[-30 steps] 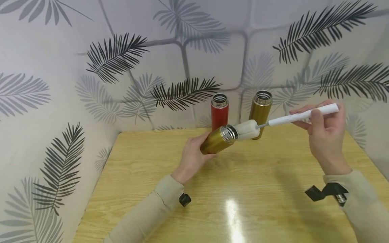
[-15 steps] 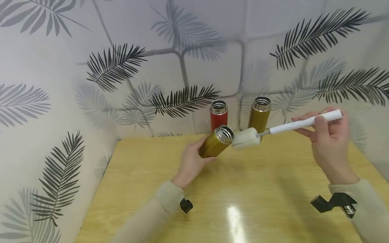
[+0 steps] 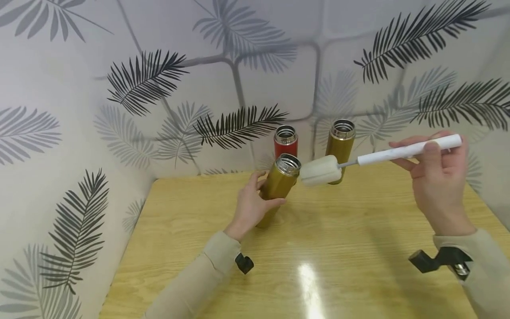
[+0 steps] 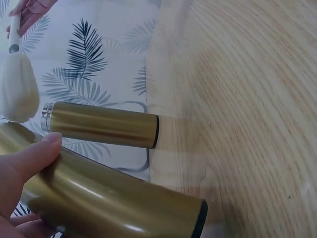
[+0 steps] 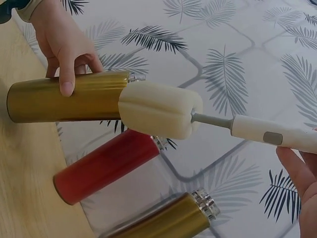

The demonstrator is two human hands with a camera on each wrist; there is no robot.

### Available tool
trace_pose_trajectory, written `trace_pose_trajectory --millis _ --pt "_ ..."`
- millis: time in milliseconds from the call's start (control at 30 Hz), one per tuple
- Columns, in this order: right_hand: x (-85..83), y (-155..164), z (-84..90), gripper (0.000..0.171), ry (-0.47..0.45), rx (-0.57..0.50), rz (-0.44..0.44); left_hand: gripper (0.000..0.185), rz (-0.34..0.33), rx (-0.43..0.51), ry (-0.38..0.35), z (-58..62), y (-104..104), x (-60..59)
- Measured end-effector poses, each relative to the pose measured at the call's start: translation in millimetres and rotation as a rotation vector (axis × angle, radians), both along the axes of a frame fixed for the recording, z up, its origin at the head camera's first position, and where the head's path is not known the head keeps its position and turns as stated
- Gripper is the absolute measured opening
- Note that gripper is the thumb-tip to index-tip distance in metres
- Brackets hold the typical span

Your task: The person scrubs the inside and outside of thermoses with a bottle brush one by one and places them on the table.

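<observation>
My left hand (image 3: 249,208) grips an uncapped gold thermos bottle (image 3: 277,184) around its body. The bottle leans a little to the right, its steel mouth facing up. In the left wrist view its dark base is close over the wood. My right hand (image 3: 442,195) holds the white handle of a sponge bottle brush (image 3: 402,153). The cream sponge head (image 5: 158,110) is outside the bottle and overlaps its neck in the right wrist view. Behind stand an uncapped red thermos bottle (image 3: 286,148) and a second uncapped gold thermos bottle (image 3: 340,146).
The wooden table (image 3: 191,212) meets a leaf-patterned wall (image 3: 279,79) right behind the standing bottles. Another patterned wall surface (image 3: 44,186) rises along the left edge. Small black cameras are strapped to both wrists.
The held gold bottle has turned from strongly tilted toward upright, and its base has come down toward the table. The brush has shifted slightly left, its sponge now beside the neck.
</observation>
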State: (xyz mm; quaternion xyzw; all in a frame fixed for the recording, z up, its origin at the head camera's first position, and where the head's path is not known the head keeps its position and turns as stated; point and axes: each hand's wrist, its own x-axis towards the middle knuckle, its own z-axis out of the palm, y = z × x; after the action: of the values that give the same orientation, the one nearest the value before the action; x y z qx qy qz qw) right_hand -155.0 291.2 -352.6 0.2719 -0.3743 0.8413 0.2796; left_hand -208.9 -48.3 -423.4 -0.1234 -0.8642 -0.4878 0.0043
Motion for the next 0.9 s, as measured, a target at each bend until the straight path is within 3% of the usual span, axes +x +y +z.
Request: trace_pose_trajectory --millis 133,233,333,600,900 --pt "-0.9 3 0.0 0.014 -0.029 0.040 -0.173 0.071 0.009 0.086 -0.073 -1.0 0 2.0" --pt "-1.1 6 -2.6 0.020 -0.034 0.025 -0.215 0.068 0.002 0.148 -0.130 -1.5 0 2.8" --pt "0.5 9 -4.7 0.017 -0.025 0.020 -0.175 0.069 -0.012 0.209 -0.171 -2.8 1 3.1" --pt "-0.4 5 -8.0 0.011 0.020 -0.045 0.042 0.065 -0.062 0.417 -0.318 -8.9 1 0.8" --pt "-4.2 -3 -15.5 0.012 0.006 -0.041 0.093 0.059 -0.058 0.471 -0.391 -13.7 2 2.5"
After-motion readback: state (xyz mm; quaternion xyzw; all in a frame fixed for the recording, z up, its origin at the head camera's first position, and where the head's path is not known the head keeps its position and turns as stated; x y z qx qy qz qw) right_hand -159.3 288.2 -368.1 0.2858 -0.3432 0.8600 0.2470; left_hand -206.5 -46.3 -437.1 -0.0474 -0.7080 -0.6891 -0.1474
